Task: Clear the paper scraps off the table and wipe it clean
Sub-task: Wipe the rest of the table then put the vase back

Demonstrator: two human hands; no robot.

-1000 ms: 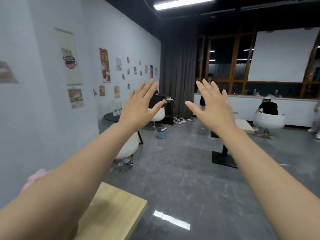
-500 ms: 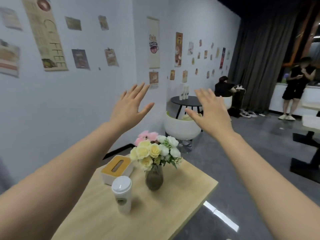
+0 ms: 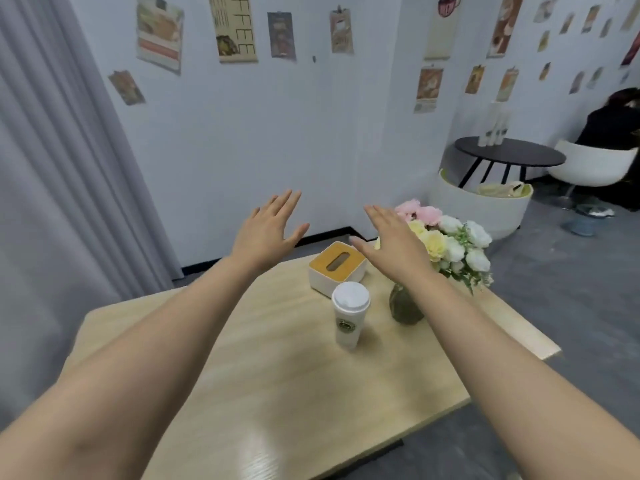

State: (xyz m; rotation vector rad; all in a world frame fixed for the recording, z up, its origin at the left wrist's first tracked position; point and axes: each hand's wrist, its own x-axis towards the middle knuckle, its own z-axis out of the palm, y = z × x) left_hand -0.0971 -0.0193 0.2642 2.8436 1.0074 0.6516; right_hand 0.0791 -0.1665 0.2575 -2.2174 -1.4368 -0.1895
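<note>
Both hands are stretched forward above the worktop [image 3: 263,386], the left hand [image 3: 268,233] and right hand [image 3: 393,242] flat, fingers spread, holding nothing. Just below and between them sits a tissue box [image 3: 336,268]; nearer the person from it stands a lidded paper cup [image 3: 349,315], and under the right wrist a vase of flowers [image 3: 450,244]. No paper scraps show anywhere on the visible wood, and no cloth is in view. By my judgement nothing has begun: scraps must first be found, then wiping follows.
</note>
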